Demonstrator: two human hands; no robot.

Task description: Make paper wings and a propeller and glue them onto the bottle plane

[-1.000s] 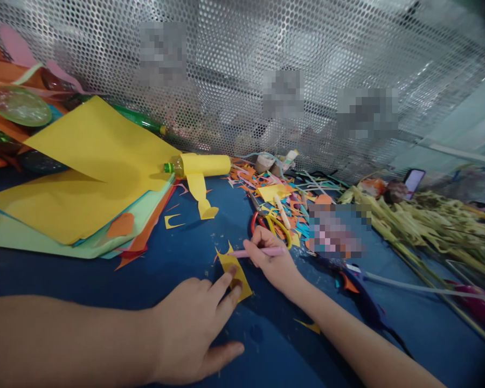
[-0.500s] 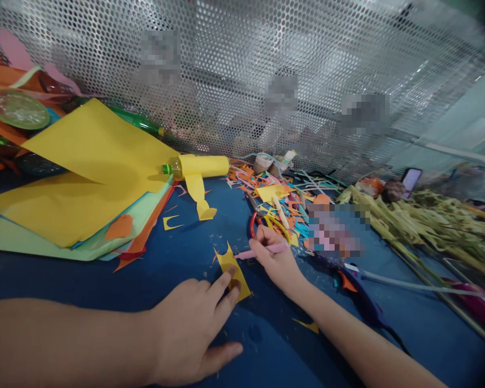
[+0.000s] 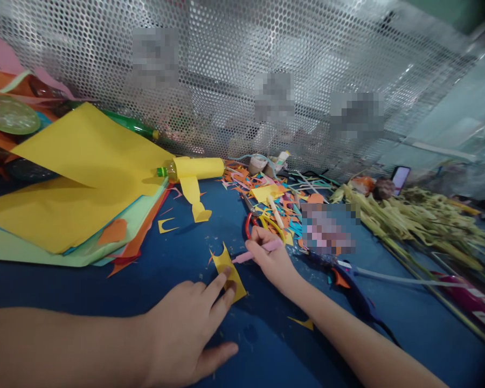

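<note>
On the near side of the yellow-wrapped bottle (image 3: 202, 168), a little to its right, a small yellow paper piece (image 3: 223, 261) with a curved notch in its far end lies flat on the blue table (image 3: 178, 264). The left hand (image 3: 186, 323), also nearer than the bottle, is spread out with its thumb apart, two fingers resting on the paper without clasping it. The right hand (image 3: 272, 264), to the near right of the bottle, pinches a pink pen (image 3: 243, 256), its tip at the paper's right edge; whether it touches is too fine to tell. Scissors (image 3: 248, 221) with red and yellow handles lie to the bottle's near right, just beyond that hand, beside a heap of coloured scraps (image 3: 289, 203) spreading rightward from the bottle's base. Nearer than the bottle and slightly left is a yellow offcut (image 3: 162, 225) with a U-shaped cut. To the bottle's left, by its capped neck, lies a stack of coloured sheets (image 3: 92, 156), yellow on top; behind and left is a green bottle (image 3: 129, 124). Well to the wrapped bottle's right are a blue glue gun (image 3: 358, 293), pale husks (image 3: 428, 221) and an upright phone (image 3: 400, 179). Beyond the bottle stands a perforated metal screen (image 3: 226, 64).
</note>
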